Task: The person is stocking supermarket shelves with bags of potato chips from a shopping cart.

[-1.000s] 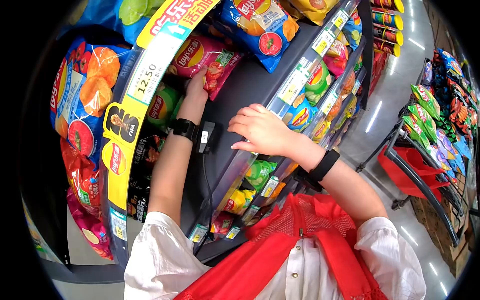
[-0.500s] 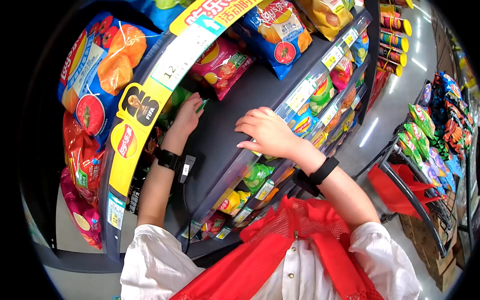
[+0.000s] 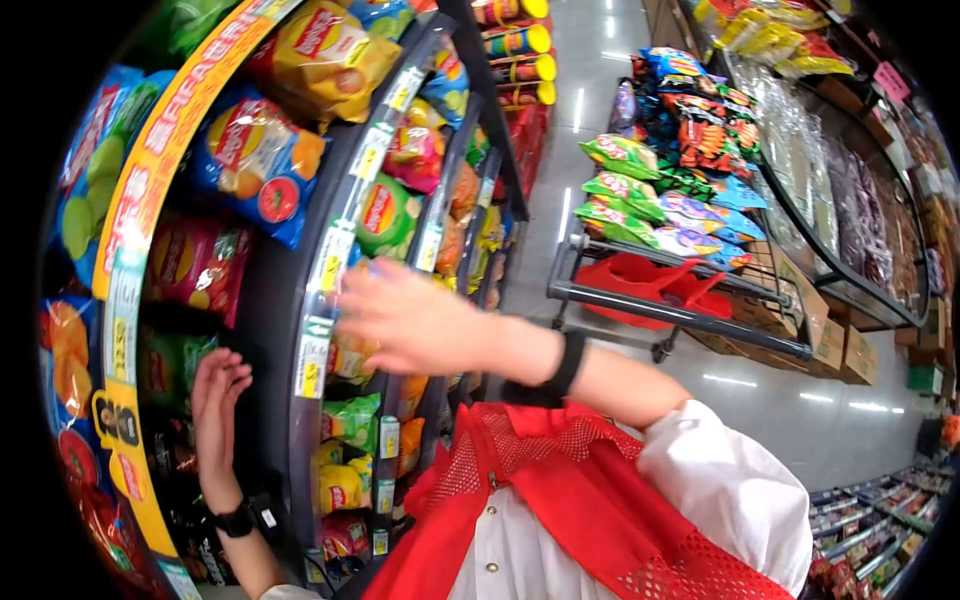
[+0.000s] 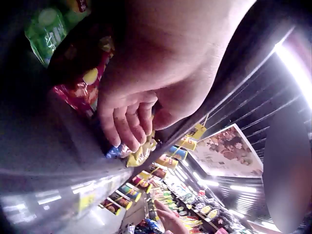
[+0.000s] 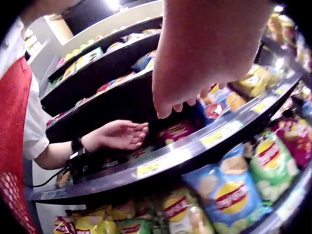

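My left hand (image 3: 218,400) is inside the shelf with fingers loosely bent and nothing in them. Just beyond its fingertips stands a pink Lay's chip bag (image 3: 195,262), with a green chip bag (image 3: 170,368) beside the hand, partly in shadow. In the right wrist view the left hand (image 5: 119,135) appears palm up over the shelf. My right hand (image 3: 410,315), blurred, hovers at the shelf's front edge (image 3: 318,330) with fingers extended and holds nothing. Seen from its own wrist, the right hand (image 5: 207,58) hangs above the price-tag rail (image 5: 180,156).
A blue Lay's bag (image 3: 255,165) and a yellow one (image 3: 325,60) stand farther along the shelf. Lower tiers hold more chip bags, such as a green one (image 3: 385,215). Rightward in the aisle is a cart (image 3: 680,318) loaded with snack bags.
My left hand has drawn back from the pink chip bag it was touching. The right hand, earlier resting on the shelf edge, has lifted and blurs. The head view has swung right toward the aisle.
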{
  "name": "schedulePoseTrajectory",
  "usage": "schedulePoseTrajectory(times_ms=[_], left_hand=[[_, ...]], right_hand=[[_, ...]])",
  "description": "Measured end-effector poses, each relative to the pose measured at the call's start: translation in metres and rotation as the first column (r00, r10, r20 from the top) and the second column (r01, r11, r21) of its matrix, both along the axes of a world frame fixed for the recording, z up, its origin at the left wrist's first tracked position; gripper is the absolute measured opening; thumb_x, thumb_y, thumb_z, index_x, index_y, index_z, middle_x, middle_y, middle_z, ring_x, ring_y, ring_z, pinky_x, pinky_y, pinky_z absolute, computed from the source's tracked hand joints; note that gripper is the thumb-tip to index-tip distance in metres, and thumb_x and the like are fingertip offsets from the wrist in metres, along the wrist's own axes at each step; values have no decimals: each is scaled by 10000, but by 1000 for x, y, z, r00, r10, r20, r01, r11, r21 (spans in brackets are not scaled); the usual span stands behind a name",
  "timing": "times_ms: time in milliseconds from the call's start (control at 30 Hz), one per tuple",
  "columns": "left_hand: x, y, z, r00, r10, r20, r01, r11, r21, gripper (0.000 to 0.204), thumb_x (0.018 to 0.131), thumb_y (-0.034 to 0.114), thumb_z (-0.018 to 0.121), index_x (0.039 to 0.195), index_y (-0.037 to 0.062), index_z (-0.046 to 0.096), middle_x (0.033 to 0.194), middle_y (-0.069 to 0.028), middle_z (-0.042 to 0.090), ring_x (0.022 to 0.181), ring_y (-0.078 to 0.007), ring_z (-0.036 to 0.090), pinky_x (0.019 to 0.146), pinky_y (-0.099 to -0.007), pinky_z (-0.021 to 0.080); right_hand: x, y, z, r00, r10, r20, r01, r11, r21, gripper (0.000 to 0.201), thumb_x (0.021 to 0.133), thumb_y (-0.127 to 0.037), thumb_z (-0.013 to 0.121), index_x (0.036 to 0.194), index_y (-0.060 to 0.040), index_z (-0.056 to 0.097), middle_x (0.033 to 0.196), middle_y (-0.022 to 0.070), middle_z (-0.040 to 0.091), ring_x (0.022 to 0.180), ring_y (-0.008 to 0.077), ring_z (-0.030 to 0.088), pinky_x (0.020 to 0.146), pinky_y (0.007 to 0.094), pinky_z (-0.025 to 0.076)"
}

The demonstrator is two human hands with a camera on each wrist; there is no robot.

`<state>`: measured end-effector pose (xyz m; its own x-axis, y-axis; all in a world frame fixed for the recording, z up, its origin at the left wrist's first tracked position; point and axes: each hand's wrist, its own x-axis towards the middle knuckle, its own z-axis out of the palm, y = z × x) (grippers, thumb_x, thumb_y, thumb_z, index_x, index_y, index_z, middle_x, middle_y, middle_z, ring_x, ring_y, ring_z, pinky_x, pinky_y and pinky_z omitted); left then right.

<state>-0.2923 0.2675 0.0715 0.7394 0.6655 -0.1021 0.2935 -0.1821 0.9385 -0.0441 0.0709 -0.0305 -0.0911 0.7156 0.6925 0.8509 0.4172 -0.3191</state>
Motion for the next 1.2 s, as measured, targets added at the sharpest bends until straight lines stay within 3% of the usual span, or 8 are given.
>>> schedulePoseTrajectory(times_ms=[233, 300, 400, 533, 667, 733, 900, 1200], left_hand=[[109, -96, -1, 938, -330, -105, 332, 943, 5, 123, 865, 85, 473, 944, -2, 510, 899, -66, 551, 845, -145, 554, 799, -269, 431], [162, -120, -9, 879, -460, -121, 465, 885, 9, 117, 857, 65, 479, 940, -9, 512, 891, -63, 552, 846, -142, 554, 787, -265, 433], [256, -158, -24, 774, -594, -219, 633, 719, 286, 114, 829, 27, 501, 938, 2, 521, 863, -71, 549, 833, -146, 557, 758, -245, 427], [382, -195, -79, 718, -654, -239, 637, 479, 604, 117, 781, 33, 526, 895, 12, 540, 890, -113, 558, 834, -247, 570, 751, -323, 442], [490, -194, -184, 757, -643, -114, 620, 654, 433, 160, 748, 74, 559, 898, 18, 561, 894, -133, 557, 883, -292, 543, 771, -350, 439], [523, -192, -215, 819, -543, -188, 540, 615, 575, 176, 715, 74, 578, 886, 31, 568, 883, -129, 559, 895, -294, 537, 779, -358, 437], [556, -179, -265, 823, -398, -405, 537, 314, 783, 413, 645, 35, 613, 1042, 96, 515, 1034, -87, 498, 915, -303, 518, 776, -410, 440], [578, -173, -275, 832, -475, -288, 514, 463, 722, 82, 747, 89, 573, 810, 49, 604, 833, -100, 554, 811, -299, 558, 687, -373, 445]], right_hand=[[166, -190, -30, 784, -603, 146, 603, 685, -408, 405, 735, -234, 628, 1056, -8, 528, 1090, 175, 518, 1012, 335, 493, 854, 405, 406], [194, -244, -36, 691, -664, 287, 616, 333, -713, 406, 775, -235, 596, 1096, -2, 509, 1116, 186, 518, 1019, 341, 493, 861, 390, 406], [218, -305, -44, 650, -721, 240, 510, 181, -841, 390, 779, -259, 595, 1060, 4, 530, 1004, 208, 555, 941, 357, 533, 824, 408, 422], [232, -355, -48, 542, -833, -115, 361, 354, -863, 352, 813, -208, 570, 1090, 5, 526, 1075, 189, 557, 1009, 317, 526, 856, 348, 417], [237, -385, -62, 403, -904, -145, 514, 354, -781, 304, 795, -164, 579, 1034, 20, 536, 1016, 191, 570, 964, 332, 535, 828, 367, 426], [237, -400, -65, 384, -904, -187, 512, 377, -772, 301, 795, -153, 579, 1039, 18, 535, 1027, 187, 567, 971, 330, 533, 824, 366, 429], [227, -442, -61, 168, -935, -314, 440, 356, -825, 288, 806, -111, 572, 1071, -4, 536, 1024, 149, 577, 959, 254, 548, 832, 306, 418], [215, -488, -80, 29, -948, -316, 530, 283, -799, 236, 818, -114, 555, 1021, 7, 549, 952, 163, 593, 894, 297, 568, 786, 325, 436]])
